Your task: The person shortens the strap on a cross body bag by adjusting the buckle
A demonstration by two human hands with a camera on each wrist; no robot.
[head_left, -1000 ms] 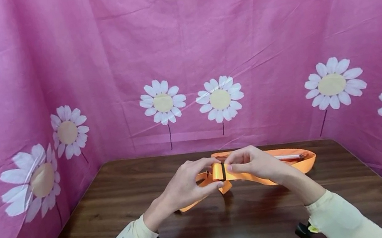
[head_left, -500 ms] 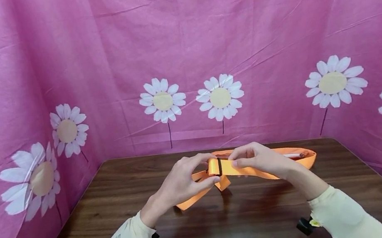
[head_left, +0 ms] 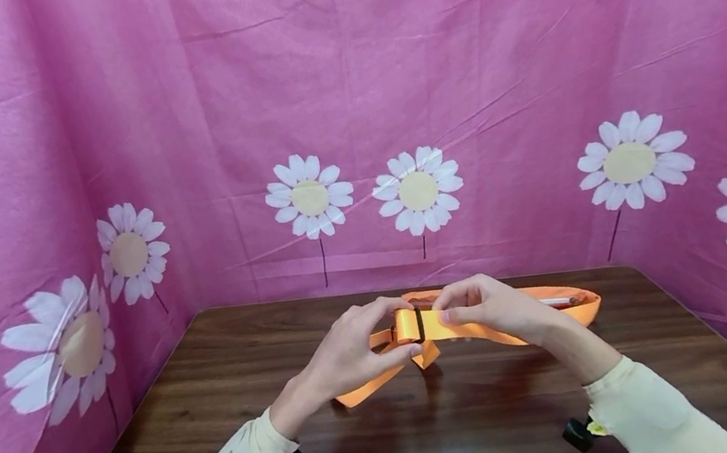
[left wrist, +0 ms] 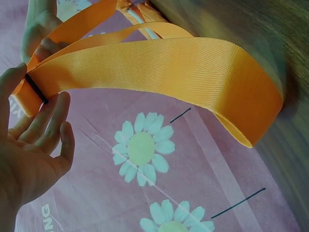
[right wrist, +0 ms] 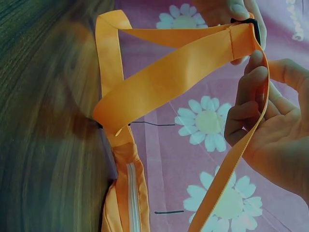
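Observation:
An orange webbing strap [left wrist: 154, 63] runs between both hands above the table, threaded through a black slide buckle [head_left: 419, 324]. My left hand [head_left: 349, 353] pinches the buckle and the folded strap there, thumb below and fingers above. Just to the right of the buckle, my right hand [head_left: 496, 310] pinches the strap between thumb and fingers; in the right wrist view the band passes down across that palm. The strap belongs to an orange bag [right wrist: 118, 208] with a pale zipper [right wrist: 133, 193], lying on the table behind the right hand and partly hidden by it.
Loose strap loops hang down to the dark wooden table [head_left: 400, 445] beneath the hands. A pink cloth [head_left: 336, 63] printed with white daisies encloses the table's back and sides. Black wrist devices [head_left: 576, 434] sit under the pale sleeves.
My right hand has shifted slightly right, away from the buckle, so more flat strap shows between them. The left hand and buckle have shifted slightly left.

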